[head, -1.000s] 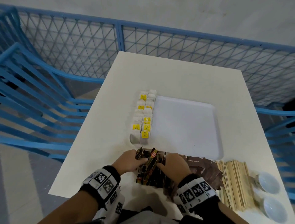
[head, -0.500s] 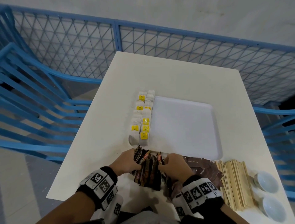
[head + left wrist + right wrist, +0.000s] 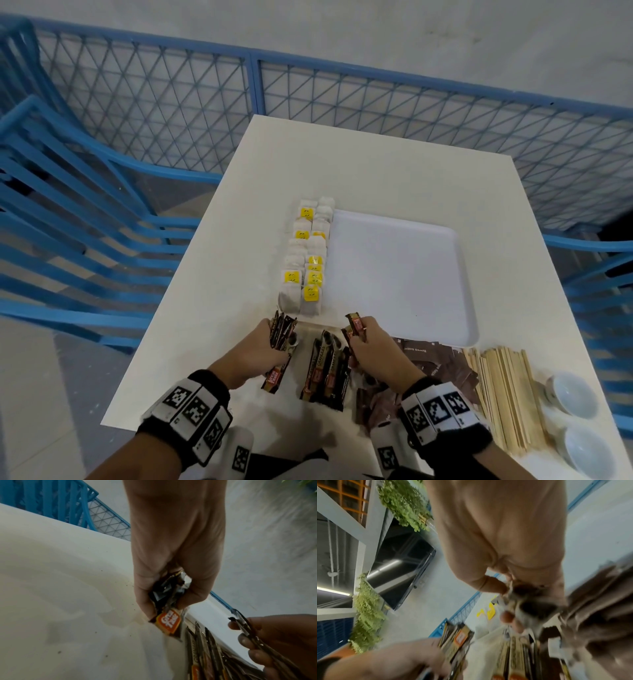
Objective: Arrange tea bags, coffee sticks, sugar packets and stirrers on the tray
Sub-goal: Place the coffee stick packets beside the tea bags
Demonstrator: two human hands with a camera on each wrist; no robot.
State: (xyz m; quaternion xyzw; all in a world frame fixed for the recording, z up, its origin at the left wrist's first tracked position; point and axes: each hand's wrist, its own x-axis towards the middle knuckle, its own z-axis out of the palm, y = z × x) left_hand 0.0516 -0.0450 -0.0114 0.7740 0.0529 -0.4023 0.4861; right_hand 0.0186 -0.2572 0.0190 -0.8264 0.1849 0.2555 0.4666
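Note:
A white tray [image 3: 397,274] lies mid-table. Tea bags [image 3: 306,260] with yellow tags line its left rim in two rows. My left hand [image 3: 270,342] grips a bundle of dark coffee sticks [image 3: 169,620] just below the tea bags. My right hand [image 3: 368,339] holds a few coffee sticks [image 3: 354,325] near the tray's front left corner. Between the hands, more coffee sticks [image 3: 325,371] lie flat on the table. Brown sugar packets [image 3: 435,359] and wooden stirrers [image 3: 503,394] lie to the right.
Two small white bowls [image 3: 572,394] sit at the table's front right corner. Blue mesh fencing [image 3: 342,96] surrounds the white table [image 3: 376,164], and blue rails [image 3: 68,205] run along the left side.
Both hands have split the single coffee stick pile: each lifted a share and moved apart, leaving a few sticks lying between them.

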